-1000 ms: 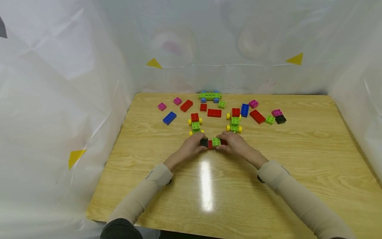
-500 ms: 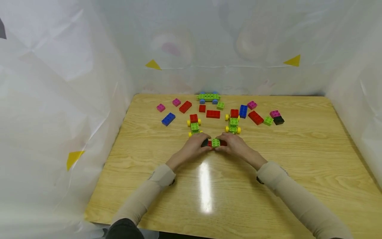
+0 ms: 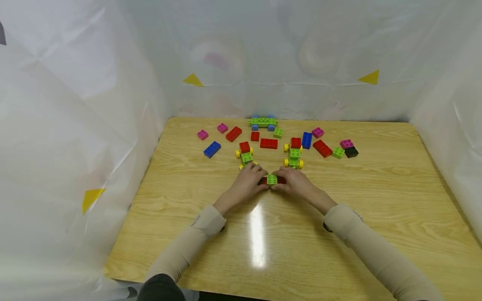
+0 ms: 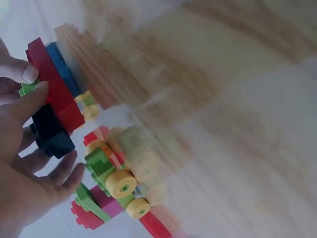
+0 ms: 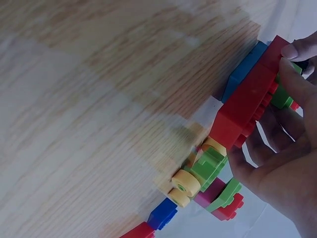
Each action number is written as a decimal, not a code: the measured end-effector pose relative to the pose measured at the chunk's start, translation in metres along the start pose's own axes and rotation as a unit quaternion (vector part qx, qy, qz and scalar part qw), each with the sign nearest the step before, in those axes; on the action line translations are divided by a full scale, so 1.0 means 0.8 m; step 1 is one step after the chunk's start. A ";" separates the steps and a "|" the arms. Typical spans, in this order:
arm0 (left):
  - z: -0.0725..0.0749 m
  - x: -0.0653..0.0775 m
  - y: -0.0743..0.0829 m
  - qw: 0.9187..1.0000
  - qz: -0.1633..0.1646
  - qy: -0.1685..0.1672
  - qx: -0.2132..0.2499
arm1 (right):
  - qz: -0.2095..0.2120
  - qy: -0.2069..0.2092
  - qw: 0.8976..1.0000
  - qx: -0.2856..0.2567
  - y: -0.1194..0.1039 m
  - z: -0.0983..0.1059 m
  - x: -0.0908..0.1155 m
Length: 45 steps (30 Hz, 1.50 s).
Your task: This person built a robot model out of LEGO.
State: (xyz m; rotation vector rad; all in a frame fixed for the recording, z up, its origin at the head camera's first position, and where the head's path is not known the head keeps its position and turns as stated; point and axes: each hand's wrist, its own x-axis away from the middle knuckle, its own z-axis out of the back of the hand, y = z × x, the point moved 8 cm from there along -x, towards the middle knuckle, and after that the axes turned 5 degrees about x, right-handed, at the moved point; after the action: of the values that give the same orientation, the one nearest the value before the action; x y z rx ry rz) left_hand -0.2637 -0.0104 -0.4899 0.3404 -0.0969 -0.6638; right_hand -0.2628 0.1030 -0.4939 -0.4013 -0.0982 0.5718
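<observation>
Just in front of two small wheeled builds, my hands meet over a low stack of toy building bricks. My left hand [image 3: 245, 182] grips a black brick [image 4: 51, 130], which the left wrist view shows by the end of a long red brick [image 4: 60, 94]. A blue brick [image 4: 63, 68] lies below the red one. Between the hands, a green brick [image 3: 272, 179] sits on top of the red brick. My right hand [image 3: 296, 182] holds the red brick's right end, thumb on the near side and fingers on the far side.
Two yellow-wheeled builds, a left one [image 3: 246, 157] and a right one [image 3: 295, 154], stand just beyond the hands. Farther back are a green blue-wheeled base [image 3: 262, 122], a red brick [image 3: 269, 144], a blue brick [image 3: 212, 149] and several others. Pale sheeting [image 3: 263, 54] encloses the table.
My left hand has shifted right along the stack, bringing the black brick toward the green one; the hand now covers it in the head view. My right hand stays nearly still.
</observation>
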 end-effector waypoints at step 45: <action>-0.004 -0.020 0.033 0.993 -0.028 -0.116 -0.016 | -0.159 0.231 0.959 0.035 0.191 0.111 0.110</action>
State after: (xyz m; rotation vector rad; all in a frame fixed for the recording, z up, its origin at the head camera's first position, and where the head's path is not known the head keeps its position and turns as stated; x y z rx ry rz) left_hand -0.2598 0.0197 -0.4839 0.2342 -0.2989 -0.7577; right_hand -0.2844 0.2984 -0.4743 -0.4302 0.3021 0.1532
